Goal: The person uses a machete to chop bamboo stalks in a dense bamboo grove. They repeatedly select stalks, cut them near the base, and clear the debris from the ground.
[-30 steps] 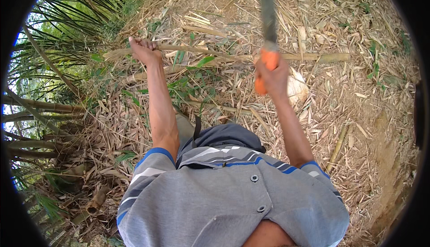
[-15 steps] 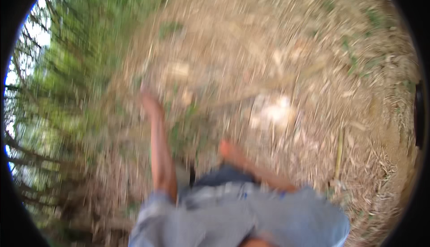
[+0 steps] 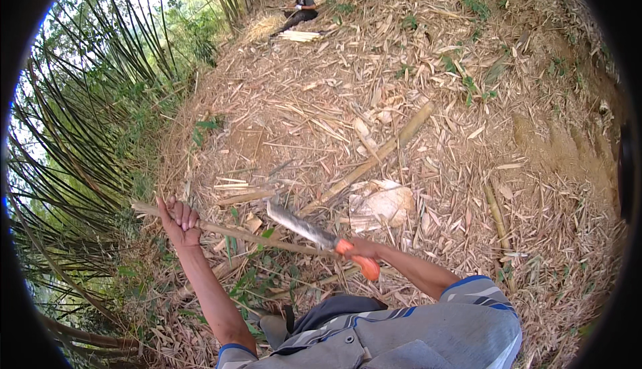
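Note:
My left hand (image 3: 179, 222) is closed around the left part of a long, thin bamboo pole (image 3: 271, 242), close to its end. The pole slants down to the right across the front of my body. In my right hand (image 3: 363, 248) is a machete (image 3: 299, 226) with an orange handle, its blade pointing up and to the left above the pole. The pole's right part passes close to my right hand; whether they touch I cannot tell. A pale block of wood or stone (image 3: 381, 206) lies on the ground beyond the right hand.
Thick bamboo (image 3: 73, 141) grows along the left side. A longer bamboo pole (image 3: 381, 156) lies diagonally on ground strewn with dry leaves and splinters. Short split pieces (image 3: 244, 196) lie beyond my left hand. Far off, another person (image 3: 304, 6) sits beside a pile of pale strips (image 3: 299, 36).
The earlier frame is heavily blurred. My left hand has shifted left and nearer to me in the view, and my right hand slightly right. The pole and machete now show clearly.

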